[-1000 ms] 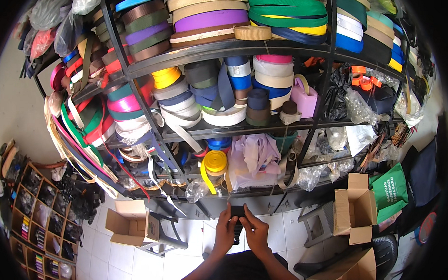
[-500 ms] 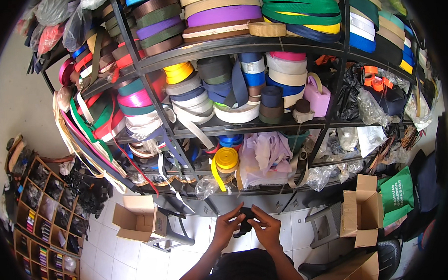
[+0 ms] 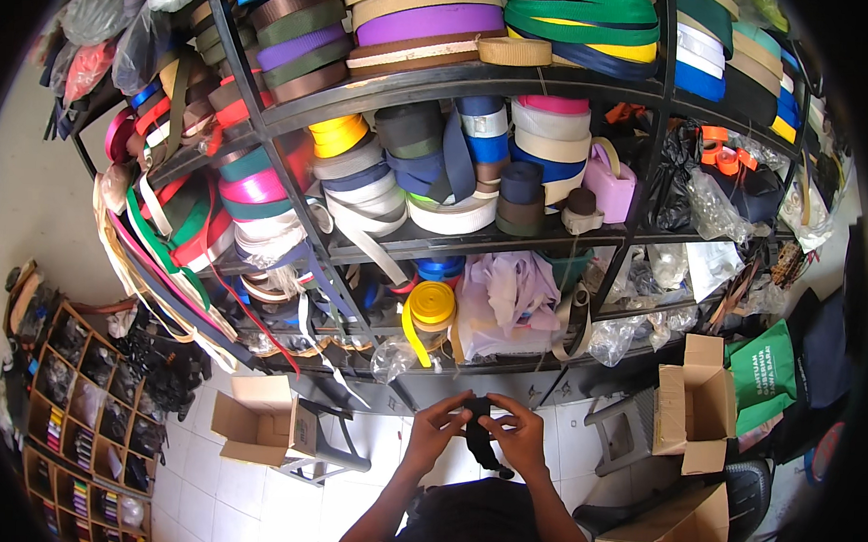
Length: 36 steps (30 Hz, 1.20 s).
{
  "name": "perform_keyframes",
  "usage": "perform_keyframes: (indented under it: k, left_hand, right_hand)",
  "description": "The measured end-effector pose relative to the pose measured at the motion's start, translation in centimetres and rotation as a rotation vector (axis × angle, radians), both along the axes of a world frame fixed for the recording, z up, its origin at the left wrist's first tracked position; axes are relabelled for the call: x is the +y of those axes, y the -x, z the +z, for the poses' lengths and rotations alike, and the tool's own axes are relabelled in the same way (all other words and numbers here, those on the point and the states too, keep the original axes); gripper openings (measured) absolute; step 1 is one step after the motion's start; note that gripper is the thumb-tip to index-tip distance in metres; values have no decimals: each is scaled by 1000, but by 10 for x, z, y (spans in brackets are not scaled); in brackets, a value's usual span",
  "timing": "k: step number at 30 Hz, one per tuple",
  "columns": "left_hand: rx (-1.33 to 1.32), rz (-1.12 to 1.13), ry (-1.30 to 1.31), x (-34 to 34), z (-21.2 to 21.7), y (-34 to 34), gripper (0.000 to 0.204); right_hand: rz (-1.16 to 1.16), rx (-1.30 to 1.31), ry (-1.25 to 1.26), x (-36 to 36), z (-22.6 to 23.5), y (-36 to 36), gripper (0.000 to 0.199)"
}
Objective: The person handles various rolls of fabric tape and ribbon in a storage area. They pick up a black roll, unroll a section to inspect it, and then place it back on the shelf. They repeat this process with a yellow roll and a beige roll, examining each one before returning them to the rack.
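A limp black piece, perhaps cloth or webbing, hangs between my hands (image 3: pixel 481 443); its exact kind is too small to make out. My left hand (image 3: pixel 433 432) pinches its upper left edge between thumb and fingers. From the other side my right hand (image 3: pixel 519 438) grips the upper right edge in the same way. The lower part of the piece dangles toward my body and ends in a narrow dark tip. Both hands are held out in front of me, above the white tiled floor and before the shelf.
A black metal rack (image 3: pixel 392 93) full of webbing rolls spans the front, with a yellow roll (image 3: pixel 430 305) low in the middle. Open cardboard boxes stand on a stool at left (image 3: pixel 261 423) and at right (image 3: pixel 697 409). A wooden pigeonhole shelf (image 3: pixel 89 421) is far left.
The black piece hangs longer and straighter below my fingers than before. My hands stay close together, the right slightly lower. The whole view has shifted a little.
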<state>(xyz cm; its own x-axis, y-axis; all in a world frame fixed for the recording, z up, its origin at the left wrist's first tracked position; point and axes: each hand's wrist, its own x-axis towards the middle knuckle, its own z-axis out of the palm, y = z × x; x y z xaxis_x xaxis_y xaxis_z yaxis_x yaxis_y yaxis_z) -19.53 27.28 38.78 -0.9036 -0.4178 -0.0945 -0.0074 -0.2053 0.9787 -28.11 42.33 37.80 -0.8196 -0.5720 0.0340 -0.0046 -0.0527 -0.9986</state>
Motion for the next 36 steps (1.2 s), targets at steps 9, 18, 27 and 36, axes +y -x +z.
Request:
perform_keyframes:
  k: [9, 18, 27, 36]
  left_hand:
    - [-15, -1, -85, -4, -14, -2, 39]
    - [138, -45, -59, -3, -3, -3, 50]
    - [10, -39, -60, -6, -4, 2, 53]
    - [145, -77, -26, -7, 5, 7, 58]
  right_hand:
    - [31, 108, 8, -2, 11, -2, 45]
    - [45, -37, -27, -2, 8, 3, 47]
    - [93, 66, 82, -4, 0, 9, 47]
    - [-10, -16, 44, -3, 8, 9, 42]
